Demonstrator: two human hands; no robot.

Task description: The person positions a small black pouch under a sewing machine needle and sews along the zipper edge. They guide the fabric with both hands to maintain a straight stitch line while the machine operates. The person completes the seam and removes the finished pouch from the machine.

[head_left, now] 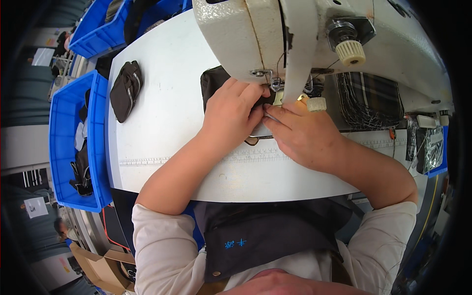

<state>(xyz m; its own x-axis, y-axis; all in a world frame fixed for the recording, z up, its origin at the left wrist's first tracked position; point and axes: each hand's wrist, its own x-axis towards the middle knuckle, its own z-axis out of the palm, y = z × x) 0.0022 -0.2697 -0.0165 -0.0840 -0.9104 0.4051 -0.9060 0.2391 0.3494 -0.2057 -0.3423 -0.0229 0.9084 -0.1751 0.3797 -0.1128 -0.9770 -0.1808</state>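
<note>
My left hand [233, 109] and my right hand [309, 135] meet beneath the head of a white sewing machine [238, 37], close to its presser foot. Between them lies a dark fabric piece [210, 83], with part of it showing behind my left hand. The left fingers are bent and press down on this fabric. Right thumb and fingers pinch its near edge, by the left fingertips. The needle and the exact seam are hidden by the hands and the machine. A small brown edge shows below the hands.
A dark zippered pouch [126, 91] lies on the white table [162, 113] at left. Blue bins [102, 157] with dark pieces stand beyond the left edge. Dark panels with frayed edges [369, 101] are stacked right of the needle. A ruler strip [196, 159] crosses the tabletop.
</note>
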